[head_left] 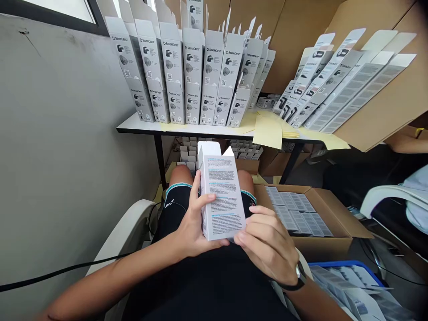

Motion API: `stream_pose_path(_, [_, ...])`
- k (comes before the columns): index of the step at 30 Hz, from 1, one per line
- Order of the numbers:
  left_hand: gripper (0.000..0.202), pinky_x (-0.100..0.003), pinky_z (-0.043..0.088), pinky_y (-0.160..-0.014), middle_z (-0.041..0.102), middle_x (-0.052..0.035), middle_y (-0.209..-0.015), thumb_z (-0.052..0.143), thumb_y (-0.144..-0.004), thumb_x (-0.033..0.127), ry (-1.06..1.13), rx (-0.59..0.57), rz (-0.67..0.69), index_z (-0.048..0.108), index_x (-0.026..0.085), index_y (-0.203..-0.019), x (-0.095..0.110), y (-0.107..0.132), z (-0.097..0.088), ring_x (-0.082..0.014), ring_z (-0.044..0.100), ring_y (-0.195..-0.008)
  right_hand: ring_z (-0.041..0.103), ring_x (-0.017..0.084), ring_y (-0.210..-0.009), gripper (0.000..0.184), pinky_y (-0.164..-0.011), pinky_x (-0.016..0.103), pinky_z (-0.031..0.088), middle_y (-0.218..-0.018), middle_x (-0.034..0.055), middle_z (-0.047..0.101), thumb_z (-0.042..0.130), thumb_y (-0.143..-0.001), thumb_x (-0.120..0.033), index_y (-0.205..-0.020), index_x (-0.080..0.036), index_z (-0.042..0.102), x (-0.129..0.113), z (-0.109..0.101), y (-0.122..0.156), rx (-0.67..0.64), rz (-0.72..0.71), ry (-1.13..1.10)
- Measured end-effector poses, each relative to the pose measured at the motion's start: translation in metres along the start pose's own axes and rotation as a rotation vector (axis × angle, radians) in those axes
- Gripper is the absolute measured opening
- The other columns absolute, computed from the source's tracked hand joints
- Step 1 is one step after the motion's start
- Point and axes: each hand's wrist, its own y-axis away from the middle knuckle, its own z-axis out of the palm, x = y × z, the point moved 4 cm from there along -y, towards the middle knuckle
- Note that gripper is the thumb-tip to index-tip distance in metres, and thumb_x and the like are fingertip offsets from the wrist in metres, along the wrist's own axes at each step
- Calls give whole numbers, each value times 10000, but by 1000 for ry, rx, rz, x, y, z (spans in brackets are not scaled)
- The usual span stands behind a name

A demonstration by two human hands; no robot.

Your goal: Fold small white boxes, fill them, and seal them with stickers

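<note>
White carton (223,200) with teal headings (217,183) is gripped by both hands (192,218) (269,243) before SilverCrest boxes (192,60).

Carton (224,196) between hands (192,220), boxes (193,73) on table (133,123) beyond, case (321,247) right

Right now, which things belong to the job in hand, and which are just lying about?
Likely the job:
printed carton in the left hand, right hand at its corner
standing SilverCrest cartons
cardboard box of packed cartons

Apparently lying about:
yellow sheets
black cable
</note>
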Motion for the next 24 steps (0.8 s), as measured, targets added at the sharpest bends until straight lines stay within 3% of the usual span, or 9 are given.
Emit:
stream_pose_path(4, [870, -688, 221, -1199, -60, -92, -1690, 762, -776, 589, 69, 4, 12, 297, 366, -1477, 1, 0, 0, -394, -121, -1563, 676, 179, -819, 138, -878, 450, 634, -827, 56, 685, 648, -829, -33, -937, -111, 686, 0, -1, -3, -31, -32, 8])
stream_pose_path(11, [893, -694, 223, -1196, -111, -74, -1686, 781, -759, 580, 73, 4, 2, 286, 380, -1475, 1, 1, 0, -399, -113, -1563, 662, 178, -836, 133, -888, 431, 618, -848, 68, 680, 641, -833, -30, -933, -103, 692, -1, 0, -4, -56, -53, 7])
stream_pose_path(24, [862, -708, 203, -1199, -55, -79, -1690, 773, -767, 585, 94, 20, -12, 308, 374, -1462, 3, -1, 0, -397, -115, -1563, 595, 173, -895, 152, -902, 415, 565, -883, 56, 633, 690, -816, -56, -943, -138, 699, -1, 1, -1, -91, 5, -8])
